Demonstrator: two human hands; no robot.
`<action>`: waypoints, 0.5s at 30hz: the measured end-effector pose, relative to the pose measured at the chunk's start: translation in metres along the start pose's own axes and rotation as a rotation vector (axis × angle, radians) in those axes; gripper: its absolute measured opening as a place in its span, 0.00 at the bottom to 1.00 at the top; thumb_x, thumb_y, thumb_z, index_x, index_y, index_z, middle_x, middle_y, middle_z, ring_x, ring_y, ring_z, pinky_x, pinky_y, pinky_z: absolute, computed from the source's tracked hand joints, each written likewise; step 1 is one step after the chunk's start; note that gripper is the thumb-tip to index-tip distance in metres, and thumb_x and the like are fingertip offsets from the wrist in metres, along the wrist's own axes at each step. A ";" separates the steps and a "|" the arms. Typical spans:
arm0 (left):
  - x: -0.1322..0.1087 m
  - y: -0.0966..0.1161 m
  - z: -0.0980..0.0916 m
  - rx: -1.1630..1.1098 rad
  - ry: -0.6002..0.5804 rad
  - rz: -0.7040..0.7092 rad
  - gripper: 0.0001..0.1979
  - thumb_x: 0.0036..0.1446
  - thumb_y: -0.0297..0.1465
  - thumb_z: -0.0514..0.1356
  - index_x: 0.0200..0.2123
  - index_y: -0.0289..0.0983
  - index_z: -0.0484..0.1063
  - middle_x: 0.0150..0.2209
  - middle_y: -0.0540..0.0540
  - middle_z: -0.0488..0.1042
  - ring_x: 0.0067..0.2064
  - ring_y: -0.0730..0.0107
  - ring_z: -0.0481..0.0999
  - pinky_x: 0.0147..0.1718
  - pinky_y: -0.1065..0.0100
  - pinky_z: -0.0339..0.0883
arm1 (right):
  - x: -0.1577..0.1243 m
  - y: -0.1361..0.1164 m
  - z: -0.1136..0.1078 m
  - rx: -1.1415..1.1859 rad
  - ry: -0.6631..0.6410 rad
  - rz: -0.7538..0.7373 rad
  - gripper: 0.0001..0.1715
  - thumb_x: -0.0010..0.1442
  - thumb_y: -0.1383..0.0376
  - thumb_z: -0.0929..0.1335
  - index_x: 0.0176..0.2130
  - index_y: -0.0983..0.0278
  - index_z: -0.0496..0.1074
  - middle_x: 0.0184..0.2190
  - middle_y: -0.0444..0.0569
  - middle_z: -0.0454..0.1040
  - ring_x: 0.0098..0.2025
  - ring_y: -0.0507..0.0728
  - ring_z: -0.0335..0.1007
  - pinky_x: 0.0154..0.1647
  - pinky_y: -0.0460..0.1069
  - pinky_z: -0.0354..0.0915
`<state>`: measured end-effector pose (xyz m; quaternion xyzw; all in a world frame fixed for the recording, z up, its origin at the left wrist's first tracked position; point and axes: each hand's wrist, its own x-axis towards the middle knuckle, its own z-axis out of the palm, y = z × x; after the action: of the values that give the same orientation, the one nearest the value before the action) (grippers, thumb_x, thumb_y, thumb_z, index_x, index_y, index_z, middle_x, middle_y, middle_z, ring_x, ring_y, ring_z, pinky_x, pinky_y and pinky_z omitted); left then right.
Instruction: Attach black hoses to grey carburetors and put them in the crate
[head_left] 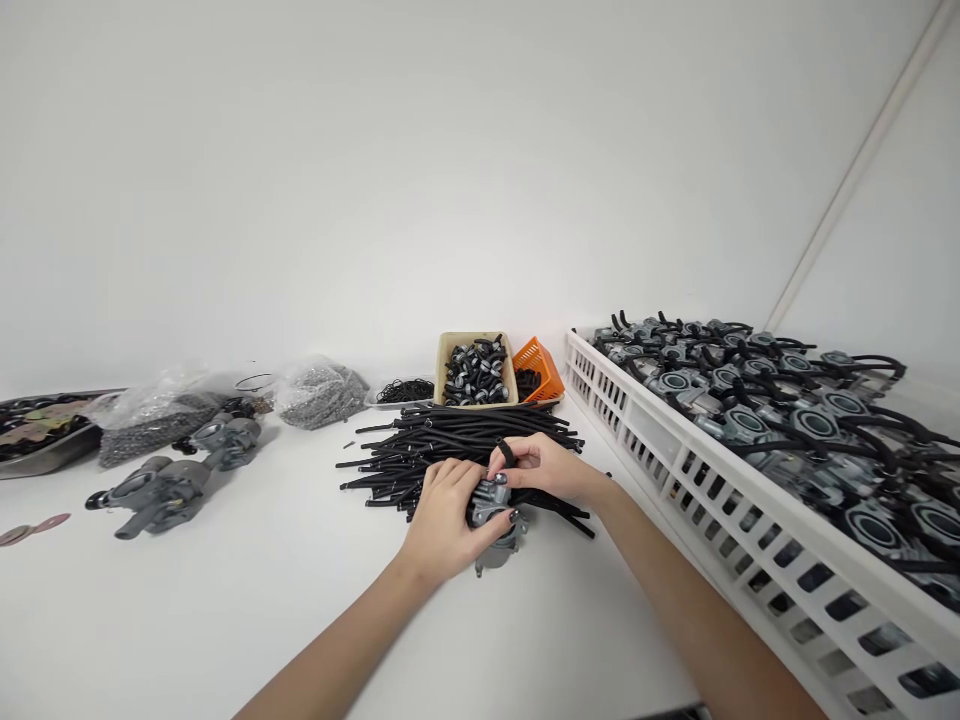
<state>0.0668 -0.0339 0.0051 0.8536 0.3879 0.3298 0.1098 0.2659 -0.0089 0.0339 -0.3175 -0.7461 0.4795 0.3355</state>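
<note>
My left hand [448,520] is wrapped round a grey metal carburetor [496,552] and keeps it on the white table, thumb across its near side. At the carburetor's top, the fingertips of my right hand [536,465] are pinched together. What they hold, if anything, is too small to make out. A short black band or piece [505,453] shows at the right fingers; I cannot tell whether it is worn or held. Just behind both hands lies a wide pile of black rubber hoses [442,435], partly hidden by the hands.
A white crate [675,440] full of carburetors with black hoses runs along the right. At the back stand a cream basket [438,370] of small black-and-metal parts and a tilted orange basket [551,375]. Loose carburetors [161,492], plastic bags [319,390] and a metal tray [71,450] occupy the left.
</note>
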 end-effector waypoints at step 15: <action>0.000 0.003 -0.002 -0.030 -0.003 -0.026 0.13 0.54 0.40 0.62 0.41 0.41 0.70 0.41 0.47 0.75 0.46 0.57 0.69 0.50 0.54 0.56 | -0.008 -0.002 -0.020 -0.038 -0.023 0.159 0.20 0.49 0.55 0.76 0.35 0.67 0.76 0.32 0.48 0.77 0.35 0.55 0.71 0.41 0.51 0.66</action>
<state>0.0669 -0.0359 0.0077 0.8474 0.3937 0.3328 0.1273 0.2865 -0.0054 0.0402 -0.3767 -0.7314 0.4938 0.2818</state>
